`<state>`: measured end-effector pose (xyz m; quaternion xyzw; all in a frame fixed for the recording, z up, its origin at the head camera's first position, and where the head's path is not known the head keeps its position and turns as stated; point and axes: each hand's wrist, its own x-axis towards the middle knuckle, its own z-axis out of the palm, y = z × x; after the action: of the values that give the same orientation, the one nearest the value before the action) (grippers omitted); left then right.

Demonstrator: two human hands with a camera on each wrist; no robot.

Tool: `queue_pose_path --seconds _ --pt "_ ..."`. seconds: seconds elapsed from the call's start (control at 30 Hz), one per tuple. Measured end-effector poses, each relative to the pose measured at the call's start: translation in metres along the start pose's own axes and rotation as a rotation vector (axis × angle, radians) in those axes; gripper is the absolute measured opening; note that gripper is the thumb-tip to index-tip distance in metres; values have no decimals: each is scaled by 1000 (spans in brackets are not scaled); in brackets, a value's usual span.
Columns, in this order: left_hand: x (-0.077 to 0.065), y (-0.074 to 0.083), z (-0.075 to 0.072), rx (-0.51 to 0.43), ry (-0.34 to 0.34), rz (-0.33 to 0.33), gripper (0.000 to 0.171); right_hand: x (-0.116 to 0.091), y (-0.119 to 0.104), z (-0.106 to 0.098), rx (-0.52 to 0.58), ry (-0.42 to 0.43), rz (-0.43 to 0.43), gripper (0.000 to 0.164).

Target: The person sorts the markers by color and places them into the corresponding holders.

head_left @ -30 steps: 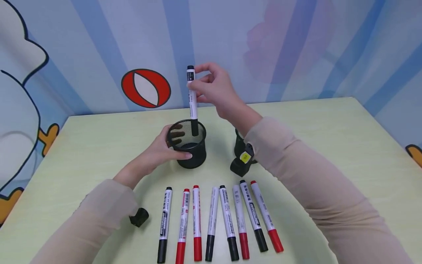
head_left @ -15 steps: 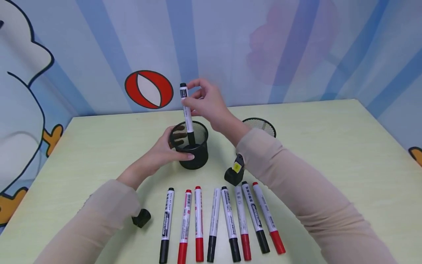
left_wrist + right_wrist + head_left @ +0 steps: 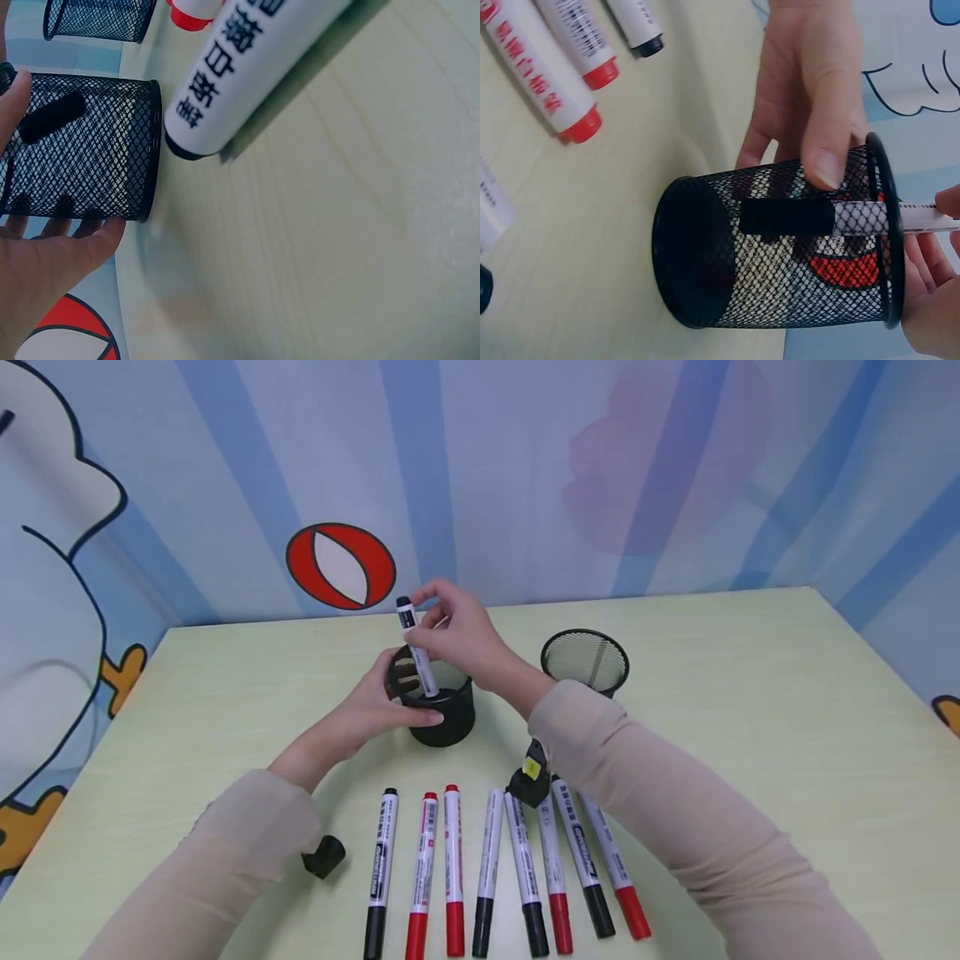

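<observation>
My left hand (image 3: 360, 706) grips a black mesh pen holder (image 3: 442, 727) from its left side, thumb across the front and fingers behind. Above it, my right hand (image 3: 468, 639) pinches a white marker (image 3: 420, 652) near its upper end. The marker leans slightly left, and its lower part is inside the holder. Through the mesh in the right wrist view, its black cap (image 3: 787, 217) points toward the holder's base without reaching it. The left wrist view shows the same cap (image 3: 52, 118) behind the mesh, with left-hand fingers (image 3: 101, 240) against the holder's side.
A second mesh holder (image 3: 585, 660) stands to the right, partly covered by my right sleeve. Along the front of the table lie several white markers (image 3: 384, 852) with black or red caps. Wrist camera blocks (image 3: 324, 857) hang under both sleeves. A patterned wall (image 3: 510, 485) rises behind the table.
My right hand has come down and slightly left, lowering the marker deeper into the holder and tilting it. The left hand keeps its grip. The second holder shows more.
</observation>
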<state>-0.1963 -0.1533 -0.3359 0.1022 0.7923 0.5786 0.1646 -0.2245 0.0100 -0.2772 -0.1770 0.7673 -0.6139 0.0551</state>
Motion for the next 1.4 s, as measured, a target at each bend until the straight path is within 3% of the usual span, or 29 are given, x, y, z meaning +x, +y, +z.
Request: queue_pose_path --seconds 0.33,0.63,1.0,1.4 --pt "-1 1 1 -1 3 -14 93 -4 6 3 -214 -81 -97 28" --pt "-2 2 0 -34 -16 33 92 -4 7 6 -433 -202 -174 27" --pt "-1 1 -1 -44 -30 50 80 -3 6 8 -506 -205 -163 24" --pt "-1 2 -1 -53 -43 64 90 -2 4 10 -533 -143 -105 26"
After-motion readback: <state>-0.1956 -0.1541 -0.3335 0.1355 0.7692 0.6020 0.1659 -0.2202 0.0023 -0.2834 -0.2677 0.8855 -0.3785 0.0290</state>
